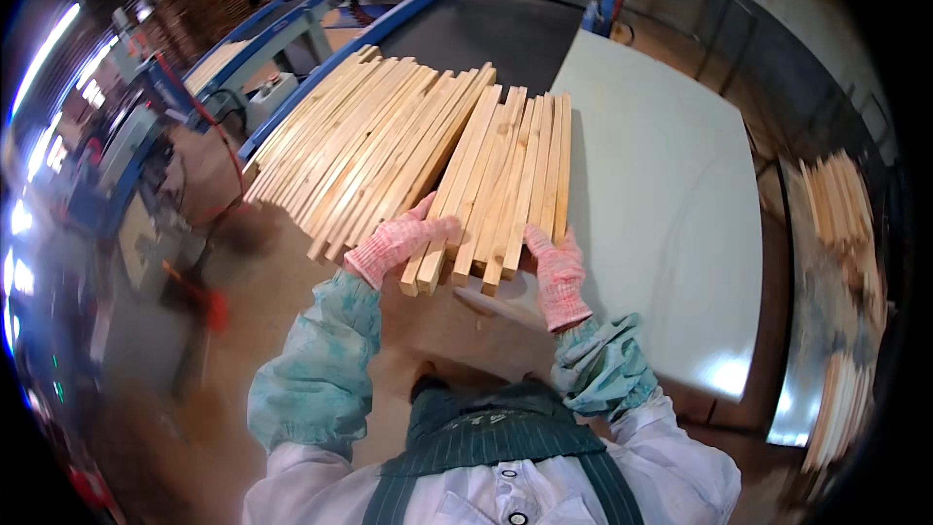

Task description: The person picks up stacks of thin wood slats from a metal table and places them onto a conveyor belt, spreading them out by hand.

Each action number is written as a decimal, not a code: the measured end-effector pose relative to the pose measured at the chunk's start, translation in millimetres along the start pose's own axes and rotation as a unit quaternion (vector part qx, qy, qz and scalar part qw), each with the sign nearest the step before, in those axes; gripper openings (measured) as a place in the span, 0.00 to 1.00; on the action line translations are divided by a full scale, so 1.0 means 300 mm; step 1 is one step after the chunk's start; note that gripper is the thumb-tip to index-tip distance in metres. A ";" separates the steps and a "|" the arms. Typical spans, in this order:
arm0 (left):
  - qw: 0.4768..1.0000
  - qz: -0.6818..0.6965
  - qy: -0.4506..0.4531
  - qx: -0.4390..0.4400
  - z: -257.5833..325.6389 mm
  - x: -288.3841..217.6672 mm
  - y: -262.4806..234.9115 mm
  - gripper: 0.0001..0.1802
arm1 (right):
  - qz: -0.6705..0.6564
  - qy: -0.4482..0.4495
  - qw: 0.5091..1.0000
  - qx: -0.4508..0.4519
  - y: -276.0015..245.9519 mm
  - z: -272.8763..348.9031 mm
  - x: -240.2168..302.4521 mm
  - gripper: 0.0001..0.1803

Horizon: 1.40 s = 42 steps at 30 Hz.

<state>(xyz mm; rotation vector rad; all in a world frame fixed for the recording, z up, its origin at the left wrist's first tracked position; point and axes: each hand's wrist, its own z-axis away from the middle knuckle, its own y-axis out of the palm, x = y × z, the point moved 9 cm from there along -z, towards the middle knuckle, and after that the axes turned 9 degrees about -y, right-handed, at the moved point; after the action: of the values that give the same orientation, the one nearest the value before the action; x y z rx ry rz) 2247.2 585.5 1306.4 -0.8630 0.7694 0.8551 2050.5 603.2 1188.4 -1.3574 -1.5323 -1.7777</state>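
Observation:
A bundle of pale wooden strips (507, 180) lies side by side in front of me, its near ends uneven and jutting toward my body. My left hand (397, 241), in a pink knitted glove, grips the bundle's left side near those ends. On the opposite side, my right hand (557, 272), gloved alike, presses against the rightmost strip, so the bundle is held between both hands. Directly left of it, a wider row of similar strips (355, 141) rests at a slant, partly stacked. The undersides of the strips and some fingertips are hidden.
A smooth pale grey-green tabletop (671, 194) spreads to the right. Beyond the strips runs a dark conveyor belt (486, 34) with blue frame rails. Blue and grey machinery (253, 44) stands at left. More wood strips (836, 199) lie at far right.

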 end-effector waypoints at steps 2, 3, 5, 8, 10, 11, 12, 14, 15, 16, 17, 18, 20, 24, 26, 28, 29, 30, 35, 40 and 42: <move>0.958 -0.269 -0.035 -0.096 -0.126 -0.004 -0.138 0.32 | -0.011 -0.041 0.999 -0.033 0.073 -0.008 -0.099 0.35; 0.886 -0.440 -0.040 -0.139 -0.185 -0.038 -0.186 0.31 | -0.011 -0.061 0.997 -0.045 0.102 0.000 -0.111 0.36; 0.787 -0.594 -0.019 -0.166 -0.266 -0.051 -0.225 0.32 | 0.089 -0.035 0.992 -0.077 0.107 -0.002 -0.212 0.40; 0.762 -0.632 -0.010 -0.144 -0.350 -0.009 -0.274 0.34 | 0.024 -0.035 0.995 -0.090 0.135 0.024 -0.285 0.44; 0.726 -0.666 0.046 -0.167 -0.353 -0.023 -0.249 0.34 | 0.135 0.030 0.988 -0.062 0.080 0.002 -0.305 0.46; 0.706 -0.682 0.072 -0.180 -0.342 -0.031 -0.243 0.34 | 0.146 0.099 0.984 -0.035 0.109 0.016 -0.261 0.48; 0.693 -0.693 0.078 -0.182 -0.332 -0.040 -0.233 0.28 | 0.161 0.167 0.973 -0.005 0.133 0.034 -0.218 0.50; 0.691 -0.665 0.183 -0.217 -0.316 -0.077 -0.245 0.24 | 0.322 0.139 0.933 0.079 0.088 -0.051 -0.228 0.52; 0.695 -0.639 0.224 -0.241 -0.298 -0.071 -0.272 0.23 | 0.406 0.125 0.895 0.135 0.093 -0.087 -0.244 0.53; 0.710 -0.627 0.212 -0.242 -0.311 -0.075 -0.279 0.22 | 0.470 0.127 0.870 0.078 0.086 -0.111 -0.199 0.53; 0.705 -0.608 0.268 -0.250 -0.299 -0.059 -0.290 0.23 | 0.528 0.127 0.839 0.025 0.120 -0.121 -0.124 0.53; 0.696 -0.586 0.323 -0.259 -0.283 -0.038 -0.295 0.23 | 0.583 0.123 0.803 -0.027 0.146 -0.128 -0.074 0.53; 0.700 -0.569 0.359 -0.239 -0.273 -0.027 -0.254 0.24 | 0.625 0.086 0.776 -0.018 0.202 -0.185 -0.086 0.54; 0.719 -0.575 0.338 -0.196 -0.219 -0.037 -0.251 0.25 | 0.640 0.108 0.761 0.000 0.207 -0.196 -0.079 0.54; 0.746 -0.549 0.328 -0.183 -0.181 -0.022 -0.271 0.25 | 0.660 0.140 0.738 0.003 0.132 -0.188 -0.063 0.54; 0.754 -0.528 0.340 -0.194 -0.127 -0.016 -0.298 0.25 | 0.661 0.165 0.732 0.008 0.040 -0.165 -0.042 0.52; 0.758 -0.517 0.345 -0.197 -0.103 -0.012 -0.314 0.24 | 0.665 0.168 0.728 -0.001 -0.009 -0.154 -0.033 0.51; 0.774 -0.486 0.356 -0.197 -0.081 -0.024 -0.350 0.25 | 0.667 0.171 0.725 -0.010 -0.054 -0.148 -0.021 0.51; 0.758 -0.461 0.287 -0.363 0.009 -0.012 -0.685 0.22 | 0.685 0.122 0.713 -0.087 -0.162 -0.152 0.026 0.48; 0.678 -0.538 0.193 -0.462 0.103 -0.027 -0.923 0.21 | 0.632 0.071 0.765 -0.106 -0.134 -0.085 0.033 0.42; 0.687 -0.546 0.150 -0.455 0.025 -0.070 -0.996 0.25 | 0.640 0.035 0.757 -0.127 -0.232 -0.068 -0.018 0.43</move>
<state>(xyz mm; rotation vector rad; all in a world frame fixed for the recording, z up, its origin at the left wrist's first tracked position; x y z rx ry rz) 2498.7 471.8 1422.7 -2.0932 -0.0937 -0.0987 1988.0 603.9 1150.8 -1.7391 -0.0386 -1.0404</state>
